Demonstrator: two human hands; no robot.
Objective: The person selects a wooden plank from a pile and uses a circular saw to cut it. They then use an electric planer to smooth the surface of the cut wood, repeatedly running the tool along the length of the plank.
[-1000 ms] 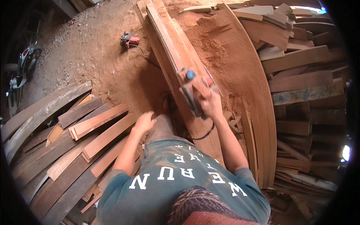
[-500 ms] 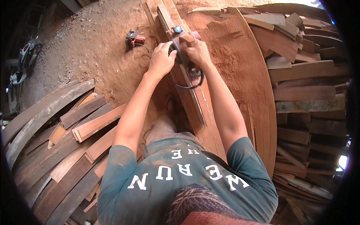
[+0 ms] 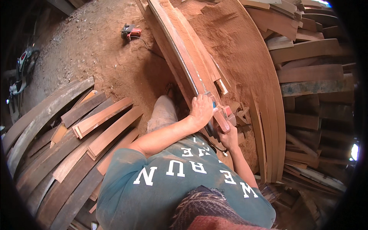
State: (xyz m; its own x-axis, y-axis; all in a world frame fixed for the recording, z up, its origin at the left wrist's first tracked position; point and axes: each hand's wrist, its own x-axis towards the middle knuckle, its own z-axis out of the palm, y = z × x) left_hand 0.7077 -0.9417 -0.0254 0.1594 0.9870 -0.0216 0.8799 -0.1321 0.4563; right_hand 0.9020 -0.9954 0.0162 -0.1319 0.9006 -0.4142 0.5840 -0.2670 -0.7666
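The electric planer [image 3: 219, 117] is now found close in against the body, at the near part of the long curved plank [image 3: 180, 50]; half a second ago it was held far out along that plank with both arms stretched, and a second ago it sat mid-way with only one hand on it. From this it is judged that a full stroke along the plank's edge has been run and the tool drawn back toward the start of another pass.

The left hand [image 3: 201, 109] is laid over the front of the planer, its fingers curled down and closed on the tool's front grip, the forearm bent across the chest from the left. The right hand [image 3: 230, 138] is tucked low behind the tool, its fingers wrapped shut about the rear handle, though part of that grip is hidden by the planer body. Both elbows are sharply folded and the wrists kept near each other.

Loose reddish sawdust [image 3: 234, 42] is heaped to the right of the plank, and cut boards [image 3: 99, 122] are stacked on the ground to the left. A small red power tool [image 3: 130, 30] lies well apart on the dirt.
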